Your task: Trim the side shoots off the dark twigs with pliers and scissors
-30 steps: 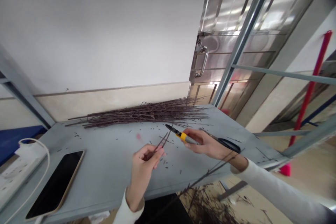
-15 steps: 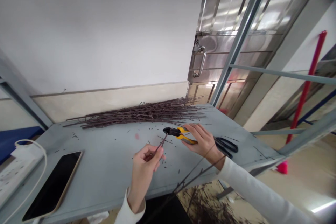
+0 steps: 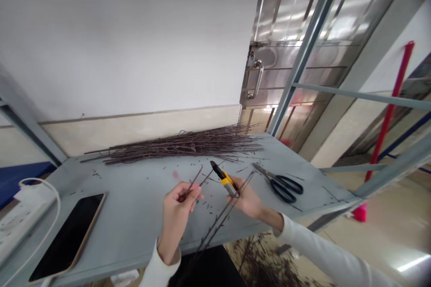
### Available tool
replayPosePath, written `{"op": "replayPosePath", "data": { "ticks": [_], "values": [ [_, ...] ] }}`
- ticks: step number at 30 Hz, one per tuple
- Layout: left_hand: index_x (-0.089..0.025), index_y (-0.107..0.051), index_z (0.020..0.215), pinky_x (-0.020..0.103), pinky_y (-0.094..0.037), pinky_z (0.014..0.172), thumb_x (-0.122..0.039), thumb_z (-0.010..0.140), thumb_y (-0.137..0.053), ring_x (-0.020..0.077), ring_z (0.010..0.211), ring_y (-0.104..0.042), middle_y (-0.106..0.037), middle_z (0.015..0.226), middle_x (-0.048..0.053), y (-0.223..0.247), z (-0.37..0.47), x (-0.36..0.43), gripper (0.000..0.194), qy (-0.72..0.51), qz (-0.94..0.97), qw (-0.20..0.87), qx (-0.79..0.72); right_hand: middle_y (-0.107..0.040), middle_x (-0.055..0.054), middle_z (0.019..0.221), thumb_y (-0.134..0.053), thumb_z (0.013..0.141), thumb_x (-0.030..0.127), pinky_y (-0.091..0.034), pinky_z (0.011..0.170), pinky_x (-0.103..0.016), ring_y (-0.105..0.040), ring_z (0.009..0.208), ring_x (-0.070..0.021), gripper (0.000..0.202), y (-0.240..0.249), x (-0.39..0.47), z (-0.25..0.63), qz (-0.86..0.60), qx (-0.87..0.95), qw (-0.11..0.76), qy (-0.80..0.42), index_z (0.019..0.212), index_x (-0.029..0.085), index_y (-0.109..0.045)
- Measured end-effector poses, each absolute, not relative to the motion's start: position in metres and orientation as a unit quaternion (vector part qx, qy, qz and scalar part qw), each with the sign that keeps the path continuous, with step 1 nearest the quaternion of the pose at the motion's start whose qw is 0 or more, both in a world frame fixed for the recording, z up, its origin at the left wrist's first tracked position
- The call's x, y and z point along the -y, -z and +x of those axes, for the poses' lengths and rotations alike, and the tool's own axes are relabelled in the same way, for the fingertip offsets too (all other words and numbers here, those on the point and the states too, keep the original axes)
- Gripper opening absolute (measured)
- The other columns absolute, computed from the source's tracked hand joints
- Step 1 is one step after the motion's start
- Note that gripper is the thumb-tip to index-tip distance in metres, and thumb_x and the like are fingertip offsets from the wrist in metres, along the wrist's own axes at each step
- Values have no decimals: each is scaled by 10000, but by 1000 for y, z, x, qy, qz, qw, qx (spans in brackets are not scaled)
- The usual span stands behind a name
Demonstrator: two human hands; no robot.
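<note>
Dark thin twigs (image 3: 195,178) are pinched in my left hand (image 3: 178,206), their short ends pointing up and right. My right hand (image 3: 248,198) is wrapped round yellow and grey pliers (image 3: 226,181), whose black jaws point up and left, just right of the twig ends. Long twigs (image 3: 218,219) cross in front of my right hand and run down toward the lower edge. A large bundle of dark twigs (image 3: 182,145) lies along the wall. Black-handled scissors (image 3: 282,184) rest right of my right hand.
A phone (image 3: 69,235), a white power strip (image 3: 20,219) and a cable lie on the left of the grey table (image 3: 134,206). Cut bits are scattered over it. Grey metal posts (image 3: 303,54) frame the table. More twigs (image 3: 269,260) lie below its front edge.
My right hand has turned and moved down and left, swinging the pliers off the twigs. My left hand has shifted slightly left. The scissors now show fully.
</note>
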State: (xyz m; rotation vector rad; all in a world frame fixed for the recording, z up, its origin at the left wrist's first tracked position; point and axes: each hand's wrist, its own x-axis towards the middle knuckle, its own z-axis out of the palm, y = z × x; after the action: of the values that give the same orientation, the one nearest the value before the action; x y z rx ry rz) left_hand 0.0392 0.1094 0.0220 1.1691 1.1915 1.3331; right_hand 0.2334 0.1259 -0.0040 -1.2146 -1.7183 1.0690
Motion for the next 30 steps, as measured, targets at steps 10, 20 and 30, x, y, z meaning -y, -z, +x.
{"op": "replayPosePath", "data": {
  "ticks": [10,20,30],
  "values": [
    [-155,-687,667,204,-321,422,-326,654,-688,86,423,-387,-644,530,16,-22,45,-109,171,-521,516,473,-489,-256,90,490,-499,507,333,-202,384,-190,-196,405,-62,255,6,-113,250,-252,499,185,-808,623,231,-296],
    [-137,-636,724,196,-239,415,-367,708,-678,60,411,-336,-579,509,-5,-23,42,-106,235,-490,534,549,-417,-437,26,687,-491,582,205,-367,599,-229,-400,618,-121,217,-13,-128,258,-427,789,322,-302,778,216,-399],
    [-138,-601,750,185,-220,402,-465,696,-679,43,385,-312,-528,482,-40,-24,38,-112,341,-460,548,584,-384,-434,41,593,-491,600,272,-316,485,-220,-400,471,-119,231,-15,-147,262,-417,813,406,21,765,238,-332]
  ]
}}
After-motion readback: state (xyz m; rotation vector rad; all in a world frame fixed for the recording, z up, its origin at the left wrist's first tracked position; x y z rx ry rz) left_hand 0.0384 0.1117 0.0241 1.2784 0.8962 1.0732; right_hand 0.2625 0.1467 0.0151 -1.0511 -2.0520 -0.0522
